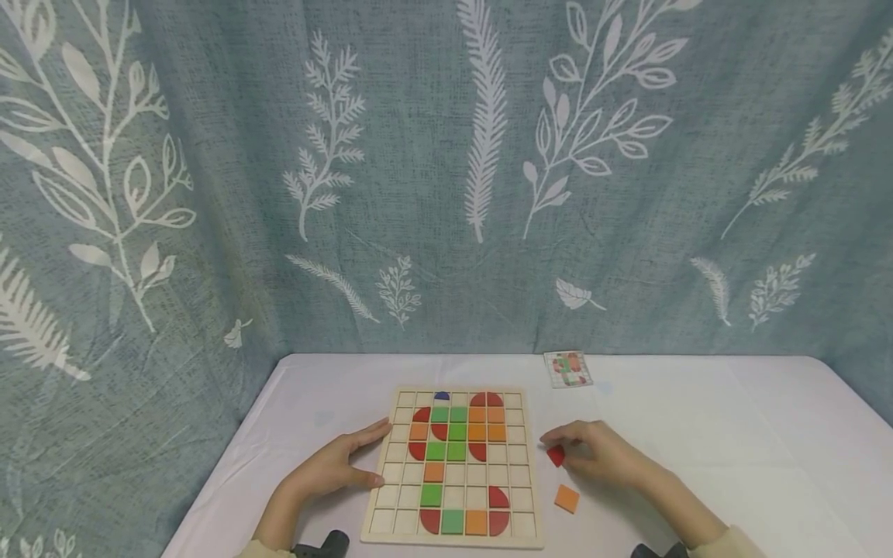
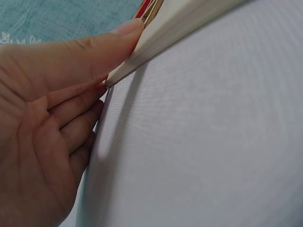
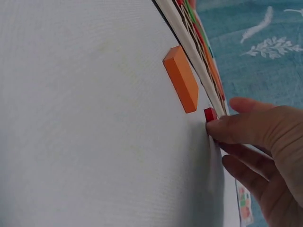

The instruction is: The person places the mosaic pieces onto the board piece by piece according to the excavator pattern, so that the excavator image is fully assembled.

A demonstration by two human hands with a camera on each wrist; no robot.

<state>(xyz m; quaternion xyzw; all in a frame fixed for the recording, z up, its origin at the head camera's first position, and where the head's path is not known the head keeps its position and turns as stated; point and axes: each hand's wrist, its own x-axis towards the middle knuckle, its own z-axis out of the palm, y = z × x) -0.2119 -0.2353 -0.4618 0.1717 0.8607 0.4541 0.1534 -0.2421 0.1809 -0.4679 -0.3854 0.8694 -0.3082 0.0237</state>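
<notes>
A wooden grid board (image 1: 463,474) lies on the table, with red, green, orange and blue pieces set in some of its squares. My left hand (image 1: 336,465) rests along the board's left side, fingers extended and thumb at the rim. In the left wrist view, the thumb (image 2: 94,54) touches the board's pale edge (image 2: 156,45). To the right of the board, my right hand (image 1: 605,456) pinches a small red piece (image 1: 556,456) with a curved side, low over the table. The right wrist view shows that red piece (image 3: 210,114) by the thumb tip, partly hidden.
A loose orange square tile (image 1: 567,498) lies on the white table (image 1: 698,434) near the board's right edge. Farther back is a small printed pattern card (image 1: 568,370). A teal curtain (image 1: 418,170) with white leaf prints hangs behind the table.
</notes>
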